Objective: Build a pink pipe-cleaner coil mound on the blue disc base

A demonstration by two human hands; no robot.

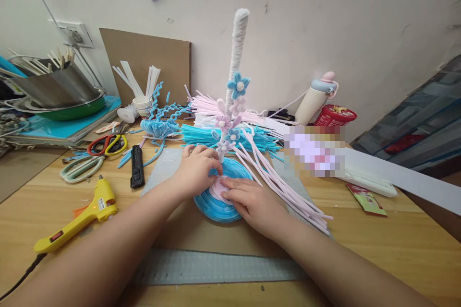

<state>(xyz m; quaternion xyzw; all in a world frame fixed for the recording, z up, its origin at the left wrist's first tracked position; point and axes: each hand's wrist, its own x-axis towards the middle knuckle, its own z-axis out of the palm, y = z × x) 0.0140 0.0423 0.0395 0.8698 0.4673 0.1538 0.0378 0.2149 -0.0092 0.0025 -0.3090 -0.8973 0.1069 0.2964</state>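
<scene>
A round blue base (212, 211), which looks like coiled pipe cleaners, lies on brown cardboard. On it sits a smaller pale pink coil (216, 193). A tall white wrapped stem (237, 41) stands upright at the back of the base, with blue and pink flowers (238, 85) along it. My left hand (200, 170) has bent fingers, with thumb and index at the left rim of the pink coil, close to the stem's foot. From the right, my right hand (254, 199) lays outstretched fingers flat on the pink coil. Both hands partly cover the coil.
A yellow glue gun (99, 204) lies at the left, near scissors (82, 168) and a black cutter (137, 165). Blue pipe cleaners (230, 138) are bundled behind the base; pink ones (288, 187) spread to its right. A cutting mat (209, 268) lies under the cardboard (212, 240).
</scene>
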